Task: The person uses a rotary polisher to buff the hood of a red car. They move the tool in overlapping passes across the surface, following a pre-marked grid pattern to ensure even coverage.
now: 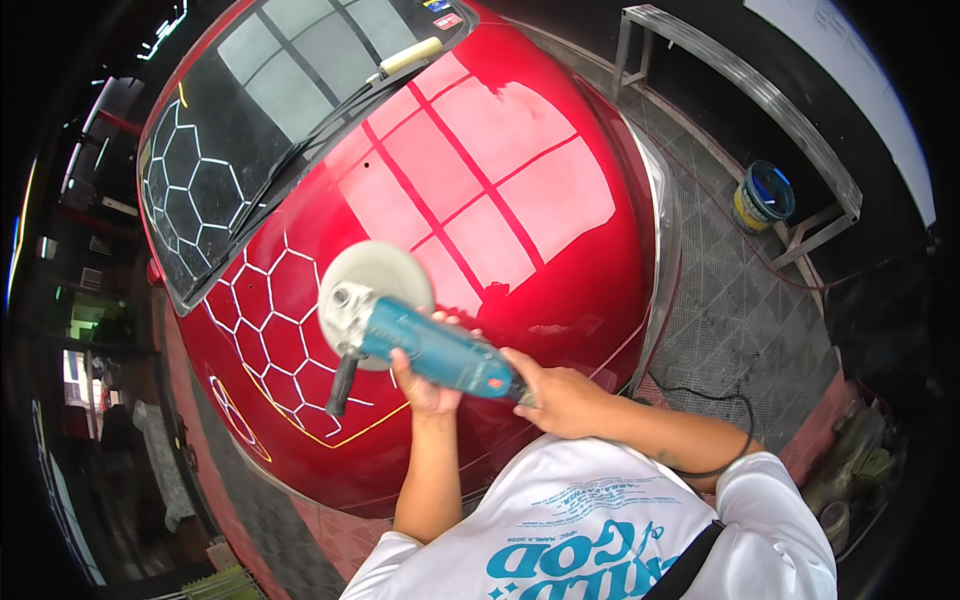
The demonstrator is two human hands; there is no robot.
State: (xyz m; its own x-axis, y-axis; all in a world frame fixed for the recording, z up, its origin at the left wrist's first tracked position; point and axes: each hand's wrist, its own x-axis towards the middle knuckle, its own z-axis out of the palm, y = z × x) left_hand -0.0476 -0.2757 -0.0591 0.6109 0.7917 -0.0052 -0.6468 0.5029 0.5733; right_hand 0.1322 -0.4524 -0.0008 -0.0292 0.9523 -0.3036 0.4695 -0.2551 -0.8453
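I hold a blue rotary polisher (432, 345) over the red car hood (575, 315). Its round, off-white pad (400, 262) lies beyond the metal gear head; whether the pad touches the paint I cannot tell. Midway along the tool, my left hand (430, 390) wraps the body from below, thumb on the near side and fingertips showing on the far side. Closed round the rear end is my right hand (562, 400). A black side handle (342, 385) sticks out from the gear head, with neither hand on it. The black cord (715, 392) trails past my right forearm.
A pale rod-shaped thing (410, 56) rests by the windshield (255, 130) and wiper. Right of the car stand a metal frame bench (760, 90) and a bucket (763, 197) on grey floor tiles (715, 290). Hexagonal lights reflect in the hood.
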